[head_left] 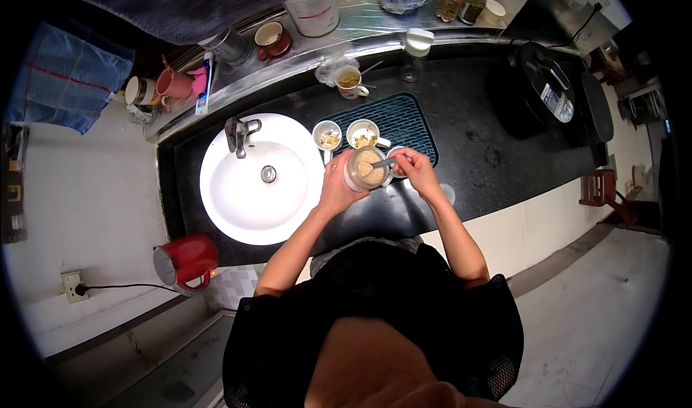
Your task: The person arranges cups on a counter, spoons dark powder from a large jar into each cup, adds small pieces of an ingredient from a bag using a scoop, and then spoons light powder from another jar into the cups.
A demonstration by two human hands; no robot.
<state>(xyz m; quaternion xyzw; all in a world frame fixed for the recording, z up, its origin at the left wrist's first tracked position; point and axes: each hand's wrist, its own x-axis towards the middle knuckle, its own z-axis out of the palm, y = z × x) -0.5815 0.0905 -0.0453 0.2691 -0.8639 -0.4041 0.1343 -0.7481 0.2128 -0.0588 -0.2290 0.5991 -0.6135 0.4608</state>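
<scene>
My left hand [340, 189] is wrapped round a clear jar [358, 182] of tan, grainy powder, holding it tilted over the front of the tray. Between the fingers of my right hand [418, 170] is the handle of a grey spoon [383, 162], its bowl end down in the powder. Just beyond the jar, a white mug [328, 135] and a second white mug [362, 133] stand on the dark green ribbed tray [413, 112], both with yellowish bits inside. A third cup [398, 170] is mostly hidden behind my right hand and the jar.
Left of the tray is a white sink [223, 184] with a metal faucet [241, 135]. A red kettle [189, 258] sits at the counter's left front corner. Behind the tray stand a filled cup [349, 82] and a white-lidded jar [419, 44]. A black appliance [540, 83] is far right.
</scene>
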